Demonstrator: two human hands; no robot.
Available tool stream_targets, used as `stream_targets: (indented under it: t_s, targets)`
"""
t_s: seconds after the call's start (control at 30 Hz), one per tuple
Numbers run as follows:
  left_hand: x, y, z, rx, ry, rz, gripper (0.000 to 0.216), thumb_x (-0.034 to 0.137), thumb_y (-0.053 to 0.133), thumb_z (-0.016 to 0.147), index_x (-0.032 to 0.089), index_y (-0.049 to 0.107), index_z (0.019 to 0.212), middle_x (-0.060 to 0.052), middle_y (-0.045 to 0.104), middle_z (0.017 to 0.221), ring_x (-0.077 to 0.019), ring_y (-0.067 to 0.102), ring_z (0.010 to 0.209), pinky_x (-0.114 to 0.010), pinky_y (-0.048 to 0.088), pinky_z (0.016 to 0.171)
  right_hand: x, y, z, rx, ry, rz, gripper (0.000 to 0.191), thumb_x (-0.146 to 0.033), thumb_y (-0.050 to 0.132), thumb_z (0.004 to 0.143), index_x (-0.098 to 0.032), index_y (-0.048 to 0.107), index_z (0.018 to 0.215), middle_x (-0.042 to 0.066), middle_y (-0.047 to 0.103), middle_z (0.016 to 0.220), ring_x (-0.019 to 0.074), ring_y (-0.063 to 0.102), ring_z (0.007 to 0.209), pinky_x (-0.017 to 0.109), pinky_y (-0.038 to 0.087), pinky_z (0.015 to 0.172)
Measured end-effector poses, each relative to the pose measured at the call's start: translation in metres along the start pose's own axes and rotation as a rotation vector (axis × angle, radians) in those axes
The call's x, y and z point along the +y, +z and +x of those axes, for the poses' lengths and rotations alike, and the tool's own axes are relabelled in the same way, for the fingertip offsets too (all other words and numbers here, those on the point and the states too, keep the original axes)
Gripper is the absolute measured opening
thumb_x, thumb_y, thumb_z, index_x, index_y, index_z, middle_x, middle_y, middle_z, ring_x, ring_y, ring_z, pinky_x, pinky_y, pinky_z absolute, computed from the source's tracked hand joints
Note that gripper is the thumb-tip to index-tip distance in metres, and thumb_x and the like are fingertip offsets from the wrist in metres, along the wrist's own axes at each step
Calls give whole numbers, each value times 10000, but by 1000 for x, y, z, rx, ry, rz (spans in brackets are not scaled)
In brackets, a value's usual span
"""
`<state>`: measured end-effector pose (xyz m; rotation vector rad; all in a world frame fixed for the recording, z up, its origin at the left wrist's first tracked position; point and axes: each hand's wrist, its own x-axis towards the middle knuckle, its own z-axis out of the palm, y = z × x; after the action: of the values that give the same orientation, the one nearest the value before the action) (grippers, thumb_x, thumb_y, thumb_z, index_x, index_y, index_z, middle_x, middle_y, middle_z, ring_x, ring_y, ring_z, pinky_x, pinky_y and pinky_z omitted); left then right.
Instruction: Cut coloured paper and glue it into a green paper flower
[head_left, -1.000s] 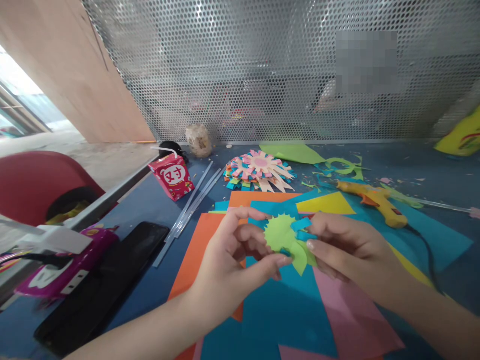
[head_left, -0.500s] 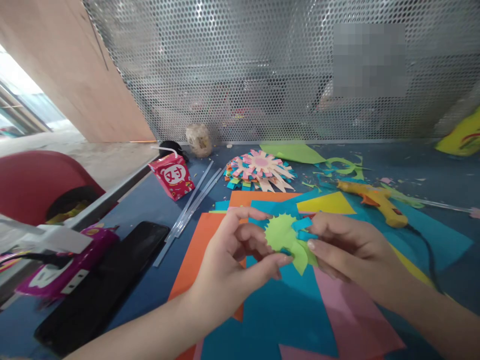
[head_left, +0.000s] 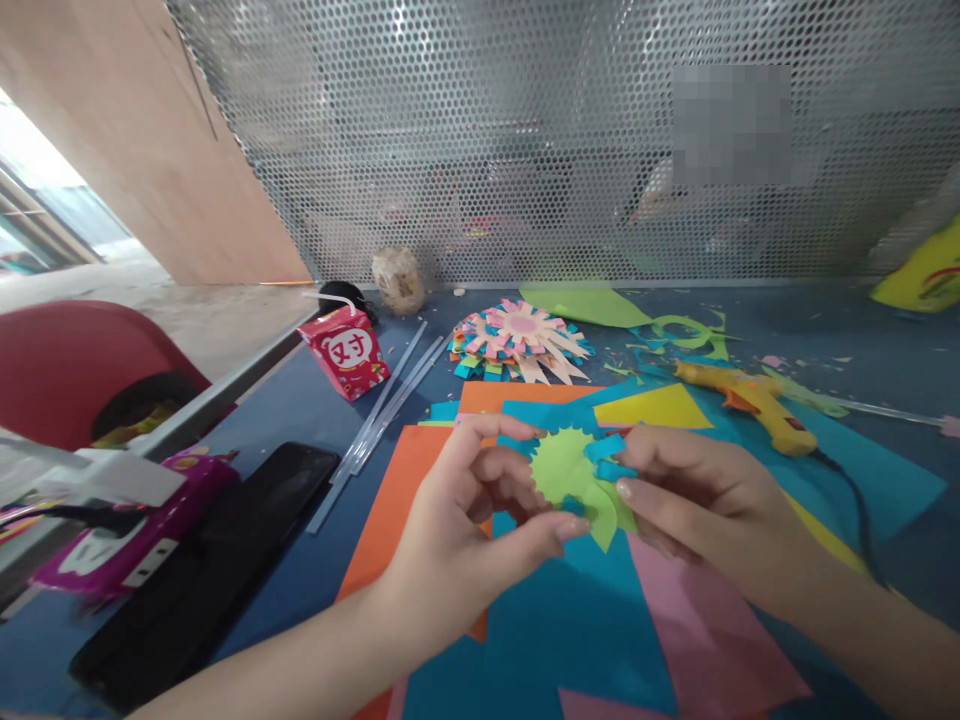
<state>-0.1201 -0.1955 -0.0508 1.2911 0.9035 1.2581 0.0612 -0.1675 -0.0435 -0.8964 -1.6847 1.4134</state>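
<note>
Green cutout (head_left: 559,468), seemingly paper, is held by left hand (head_left: 450,520) and right hand (head_left: 709,500).

A red cardboard drink carton (head_left: 346,358) with a bent white straw (head_left: 349,304) is placed on the blue counter (head_left: 281,405). A black rectangular smartphone (head_left: 214,565) is laid beside a purple plastic power strip (head_left: 166,533). The counter is backed by a perforated grey metal panel (head_left: 480,110).

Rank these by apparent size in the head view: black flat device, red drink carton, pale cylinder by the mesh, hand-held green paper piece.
1. Black flat device: largest, though it sits nearer the camera.
2. Green paper piece and red drink carton: too alike to rank.
3. Pale cylinder: smallest.
</note>
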Motion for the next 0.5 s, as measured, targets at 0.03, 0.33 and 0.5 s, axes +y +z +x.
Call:
stream_targets:
  t_s: [0.03, 0.33, 0.5]
  targets:
    - [0, 0, 0, -6, 8, -2, 406, 169, 732, 681, 219, 459, 977, 80, 502, 634, -60, 585, 543, -161, 499, 525, 0, 0, 0, -1, -1, -3, 233, -280, 543, 835, -200, 455, 635, -84, 380, 506, 37, 279, 382, 192, 199, 345]
    - [-2, -1, -4, -94, 69, 43, 327, 165, 617, 794, 223, 430, 1055, 56, 508, 664, -69, 564, 591, -197, 476, 582, -1, 1, -1, 6, -23, -30, 223, -279, 545, 840, -197, 470, 646, -82, 370, 520, 41, 304, 391, 181, 220, 345]
    - [-1, 0, -4, -87, 67, 74, 344, 144, 596, 794, 221, 398, 1065, 41, 525, 688, -79, 545, 594, -220, 465, 587, -1, 0, -1, -2, -35, -36, 236, -271, 534, 843, -203, 441, 637, -85, 357, 523, 47, 299, 395, 182, 223, 344]
